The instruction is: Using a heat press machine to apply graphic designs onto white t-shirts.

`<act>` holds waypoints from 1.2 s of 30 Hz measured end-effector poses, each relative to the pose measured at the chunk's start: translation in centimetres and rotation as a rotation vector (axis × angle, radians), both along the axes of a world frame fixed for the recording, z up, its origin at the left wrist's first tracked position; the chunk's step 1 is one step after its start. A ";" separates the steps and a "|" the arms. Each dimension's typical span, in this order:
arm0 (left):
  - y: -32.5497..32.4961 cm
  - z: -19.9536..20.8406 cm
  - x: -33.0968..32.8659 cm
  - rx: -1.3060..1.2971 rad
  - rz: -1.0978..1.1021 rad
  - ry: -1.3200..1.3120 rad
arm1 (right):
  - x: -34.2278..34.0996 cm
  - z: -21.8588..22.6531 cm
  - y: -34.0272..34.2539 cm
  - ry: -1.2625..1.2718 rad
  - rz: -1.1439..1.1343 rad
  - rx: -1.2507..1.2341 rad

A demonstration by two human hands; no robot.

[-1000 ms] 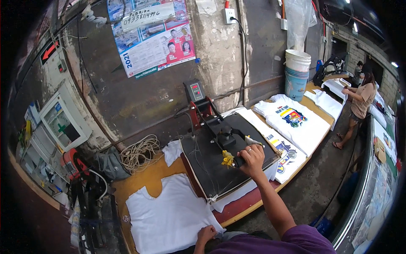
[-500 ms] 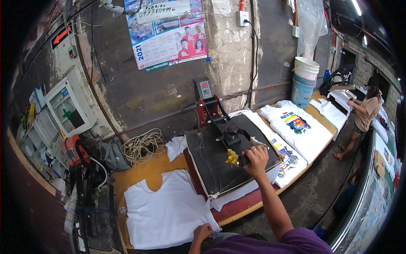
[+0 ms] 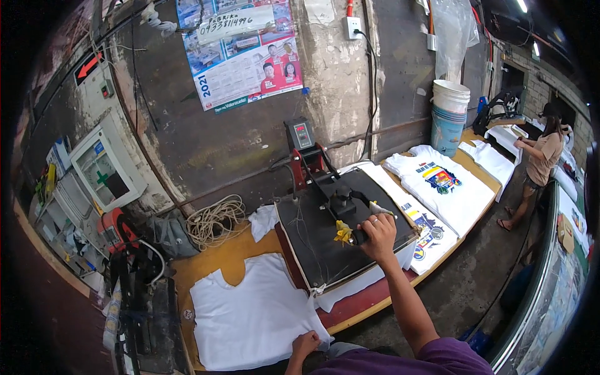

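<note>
My right hand (image 3: 378, 237) is wrapped round the handle of a heat press (image 3: 340, 231), whose black upper plate is down. Yellow tape or cloth (image 3: 343, 232) hangs at the handle's end beside my fingers. White fabric sticks out from under the plate along the near side. To the left of the press, a plain white shirt (image 3: 250, 312) lies spread on the table. At the shirt's lower right corner my left hand (image 3: 305, 344) is closed, its fingers curled; whether it pinches the fabric is hidden.
Printed white shirts (image 3: 444, 184) lie right of the press, with stacked buckets (image 3: 450, 119) behind them. Coiled rope (image 3: 215, 222) and a second, red and black machine (image 3: 119, 228) are at left. Another person (image 3: 540, 150) stands by shirts at far right.
The view has shifted slightly, so the table and shirts sit a little differently in the picture. My right hand stays on the press handle and my left stays by the plain shirt.
</note>
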State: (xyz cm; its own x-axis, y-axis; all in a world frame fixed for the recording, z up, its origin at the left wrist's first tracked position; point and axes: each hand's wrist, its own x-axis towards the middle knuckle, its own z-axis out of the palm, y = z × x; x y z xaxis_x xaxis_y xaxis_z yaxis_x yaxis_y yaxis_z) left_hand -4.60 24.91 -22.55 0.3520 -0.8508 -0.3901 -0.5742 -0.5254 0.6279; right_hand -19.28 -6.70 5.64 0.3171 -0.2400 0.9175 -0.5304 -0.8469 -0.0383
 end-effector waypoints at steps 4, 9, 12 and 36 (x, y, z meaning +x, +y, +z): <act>0.1 0.0 0.0 -0.023 0.023 -0.040 | 0.2 0.4 0.3 -0.005 0.000 0.043; 0.2 -0.9 0.1 0.035 0.017 0.054 | 0.4 0.7 0.6 -0.021 0.009 -0.011; 0.4 -1.2 0.1 -0.035 0.007 0.066 | 0.5 0.7 0.8 -0.005 -0.008 0.042; 0.2 -0.7 0.4 -0.101 -0.069 0.061 | 0.7 -0.4 0.4 0.039 -0.058 0.020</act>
State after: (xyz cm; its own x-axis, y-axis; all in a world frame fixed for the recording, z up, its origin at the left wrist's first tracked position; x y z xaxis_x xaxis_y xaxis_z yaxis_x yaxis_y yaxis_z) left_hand -4.18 25.12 -23.23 0.2696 -0.9083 -0.3199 -0.5657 -0.4182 0.7107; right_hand -18.62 -6.34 5.25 0.3374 -0.2775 0.8995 -0.5800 -0.8139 -0.0335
